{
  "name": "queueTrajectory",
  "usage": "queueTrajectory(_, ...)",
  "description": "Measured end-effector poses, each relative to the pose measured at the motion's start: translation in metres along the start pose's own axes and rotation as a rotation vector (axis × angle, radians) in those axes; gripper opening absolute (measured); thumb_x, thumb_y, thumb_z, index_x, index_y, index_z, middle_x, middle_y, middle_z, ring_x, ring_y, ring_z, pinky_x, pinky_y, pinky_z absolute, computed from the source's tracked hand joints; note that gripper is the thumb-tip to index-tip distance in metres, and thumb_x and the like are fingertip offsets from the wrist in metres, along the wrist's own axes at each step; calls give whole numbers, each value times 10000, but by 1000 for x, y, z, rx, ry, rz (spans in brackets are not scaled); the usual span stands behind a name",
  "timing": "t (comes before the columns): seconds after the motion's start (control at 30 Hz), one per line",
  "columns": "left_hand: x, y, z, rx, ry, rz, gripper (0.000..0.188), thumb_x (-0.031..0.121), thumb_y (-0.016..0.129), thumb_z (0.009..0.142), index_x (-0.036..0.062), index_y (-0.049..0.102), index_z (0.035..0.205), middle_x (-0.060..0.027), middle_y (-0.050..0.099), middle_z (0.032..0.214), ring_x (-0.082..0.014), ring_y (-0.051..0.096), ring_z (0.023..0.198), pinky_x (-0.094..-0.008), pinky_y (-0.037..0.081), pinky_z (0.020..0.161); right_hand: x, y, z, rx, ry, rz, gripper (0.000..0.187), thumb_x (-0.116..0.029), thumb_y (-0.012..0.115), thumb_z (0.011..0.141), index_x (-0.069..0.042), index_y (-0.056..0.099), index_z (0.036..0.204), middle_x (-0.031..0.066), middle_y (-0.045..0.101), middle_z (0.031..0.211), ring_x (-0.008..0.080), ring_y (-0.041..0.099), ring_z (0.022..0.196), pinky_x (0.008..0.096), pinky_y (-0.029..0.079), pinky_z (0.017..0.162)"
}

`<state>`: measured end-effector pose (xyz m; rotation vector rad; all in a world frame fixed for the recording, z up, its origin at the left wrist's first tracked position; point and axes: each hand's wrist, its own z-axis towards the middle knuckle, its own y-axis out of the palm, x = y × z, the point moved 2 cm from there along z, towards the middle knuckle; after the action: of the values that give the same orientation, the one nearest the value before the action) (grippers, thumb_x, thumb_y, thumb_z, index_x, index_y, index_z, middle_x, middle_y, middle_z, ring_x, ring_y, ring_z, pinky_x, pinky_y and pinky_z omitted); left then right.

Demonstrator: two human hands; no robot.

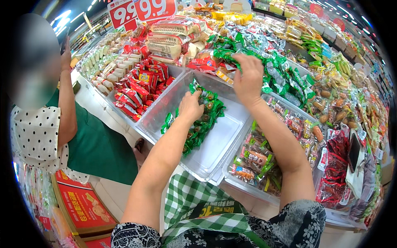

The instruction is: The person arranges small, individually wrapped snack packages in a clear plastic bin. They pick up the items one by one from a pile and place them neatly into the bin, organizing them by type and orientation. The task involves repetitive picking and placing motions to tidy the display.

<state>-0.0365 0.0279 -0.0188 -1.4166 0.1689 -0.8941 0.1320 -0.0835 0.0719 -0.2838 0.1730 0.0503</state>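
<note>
A grey plastic bin (223, 155) stands in front of me, partly filled with a heap of small green snack packets (206, 120). My left hand (191, 106) is down in this heap, its fingers closed round a green packet whose end sticks up past them. Over the bin's far right corner hovers my right hand (249, 76), fingers loosely bent with the thumb apart, and nothing shows in it. Just beyond it lies a larger pile of green packets (281, 76).
Left of the bin are red packets (142, 82); to its right, a tray of clear-wrapped sausage-like snacks (254, 159). Long cream-and-red packages (167, 43) are stacked behind, under red price signs (155, 9). A person in a green skirt (101, 142) stands at the left.
</note>
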Motion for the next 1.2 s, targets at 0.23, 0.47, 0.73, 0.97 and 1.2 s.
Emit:
queueTrajectory(0.23,10,-7,2,128,130,-107,462,137,713,770,111,547,1201,-134,548,1056,-310,559,1026,-417,467,872,65,-9,10,-43,236,-453,478,24,519,732,-97,586,1190,76,569,1219,323,453,1154,442,353,992)
queueTrajectory(0.47,20,-15,4,160,183,-261,400,113,714,760,95,565,1131,-126,559,1031,-316,546,1000,-419,458,865,75,-11,4,-88,365,-359,298,-151,684,808,-151,624,1100,67,649,1012,272,546,987,420,393,878)
queueTrajectory(0.73,28,-25,6,202,182,-639,374,176,695,846,61,567,1178,-49,604,985,-162,588,852,-293,483,742,37,-17,18,151,467,533,163,-110,607,914,-76,591,1073,32,608,794,114,539,632,262,431,562)
queueTrajectory(0.97,28,-40,8,13,-29,-1577,290,227,635,909,70,590,1148,-27,656,1000,-129,617,886,-285,493,733,-2,19,-21,-518,892,1064,196,-166,624,915,-87,601,1092,9,600,790,74,554,642,228,440,542)
queueTrajectory(1.2,17,-43,7,209,-171,-1500,140,125,635,888,62,649,1012,-15,684,900,-112,643,744,-259,484,572,-10,28,-40,-757,1010,1004,264,-155,601,902,-56,609,1147,18,628,864,91,587,719,233,487,608)
